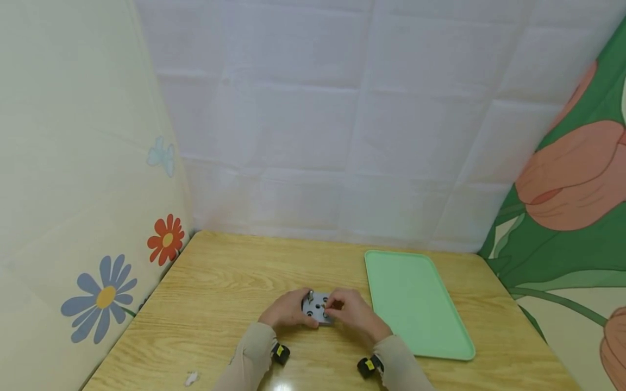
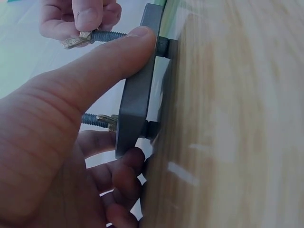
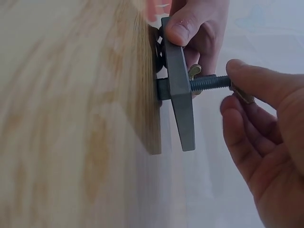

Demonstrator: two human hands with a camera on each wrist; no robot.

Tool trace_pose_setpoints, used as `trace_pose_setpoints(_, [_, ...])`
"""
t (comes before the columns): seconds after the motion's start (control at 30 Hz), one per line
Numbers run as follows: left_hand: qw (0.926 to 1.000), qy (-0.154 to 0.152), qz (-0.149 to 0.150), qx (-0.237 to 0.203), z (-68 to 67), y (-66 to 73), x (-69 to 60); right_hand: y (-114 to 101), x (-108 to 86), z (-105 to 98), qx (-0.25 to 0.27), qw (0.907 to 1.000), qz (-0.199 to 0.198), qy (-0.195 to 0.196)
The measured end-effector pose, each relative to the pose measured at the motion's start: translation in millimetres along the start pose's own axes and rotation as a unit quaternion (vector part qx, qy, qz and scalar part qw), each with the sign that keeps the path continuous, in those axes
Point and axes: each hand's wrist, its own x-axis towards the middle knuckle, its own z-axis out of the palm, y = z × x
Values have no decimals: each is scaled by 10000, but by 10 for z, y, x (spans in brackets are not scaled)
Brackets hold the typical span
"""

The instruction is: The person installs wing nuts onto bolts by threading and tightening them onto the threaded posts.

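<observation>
Bolts [image 3: 209, 83] upright, threads up through plate [image 3: 178, 76]; left fingers [image 2: 126, 180] grip plate, right fingers [image 3: 237, 130] pinch wing nut [image 3: 244, 96].

Plate [image 3: 183, 114]: looked metal, smooth and matt. Bolt [image 3: 211, 83]: was metal, its shank rough with thread. Wing nut [image 2: 76, 42]: appeared brass-like, dully shiny. Desk [image 1: 220, 282]: showed wood grain with a glossy finish. Tray [image 1: 411, 304]: seemed plastic, smooth. Back sheet [image 1: 293, 125]: looked like matt cloth, creased. Sleeves [image 1: 251, 353]: were matt cloth.

Your right hand [image 3: 280, 147] pinches a wing nut [image 3: 244, 96] on a bolt [image 3: 211, 83] while your left hand [image 3: 203, 21] grips the plate [image 3: 181, 97].
</observation>
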Motion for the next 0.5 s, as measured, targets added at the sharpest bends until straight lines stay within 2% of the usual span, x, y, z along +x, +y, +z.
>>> trace_pose_setpoints(0.23, [10000, 8, 11, 31, -21, 13, -15, -8, 16, 11, 37, 9998, 187, -73])
trace_pose_setpoints(0.5, [10000, 33, 51, 10, -27, 23, -23, -34, 23, 25, 325, 9992, 190, -124])
